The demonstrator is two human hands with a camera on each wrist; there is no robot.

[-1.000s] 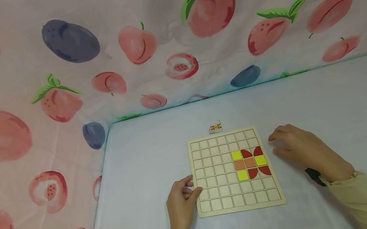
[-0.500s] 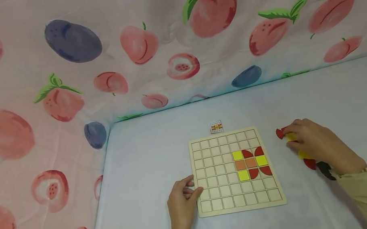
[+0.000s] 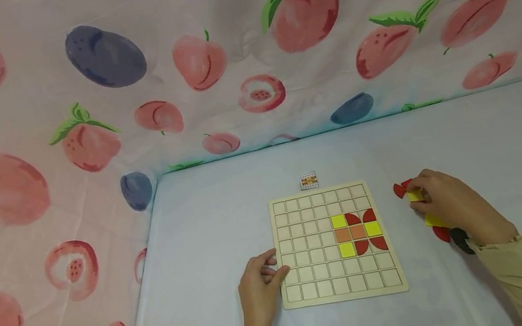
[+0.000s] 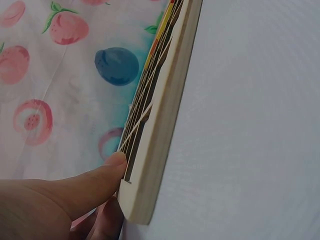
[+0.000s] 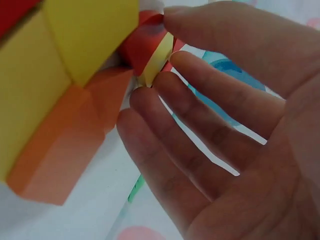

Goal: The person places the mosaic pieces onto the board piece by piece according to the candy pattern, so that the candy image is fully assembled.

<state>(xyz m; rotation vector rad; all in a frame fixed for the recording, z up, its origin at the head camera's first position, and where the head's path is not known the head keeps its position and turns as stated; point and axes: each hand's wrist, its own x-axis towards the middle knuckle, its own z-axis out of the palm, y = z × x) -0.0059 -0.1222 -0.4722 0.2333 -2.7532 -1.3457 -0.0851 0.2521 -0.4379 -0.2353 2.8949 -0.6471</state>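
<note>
A square wooden grid board [image 3: 314, 287] lies on the white table, with yellow, orange and red flat-shaped blocks in its right-hand cells. My left hand [image 3: 259, 294] holds the board's left edge, its thumb on the rim; the left wrist view shows this thumb [image 4: 92, 187] against the board's side. Right of the board my right hand [image 3: 448, 202] is over several loose blocks. A yellow block [image 3: 416, 195] shows between its thumb and index finger. In the right wrist view the thumb meets a red block [image 5: 147, 42], and the other fingers look fairly straight. The hand hides part of the blocks.
A small pattern card [image 3: 308, 181] lies just beyond the board's far edge. Loose red blocks [image 3: 399, 191] lie left of the right fingertips, and a red block [image 3: 442, 234] sits near the wrist. A fruit-print cloth [image 3: 228, 35] hangs behind the table.
My right hand has moved right from beside the board to the loose blocks, uncovering several of them. In the last half second it has barely shifted. The left hand stays on the board.
</note>
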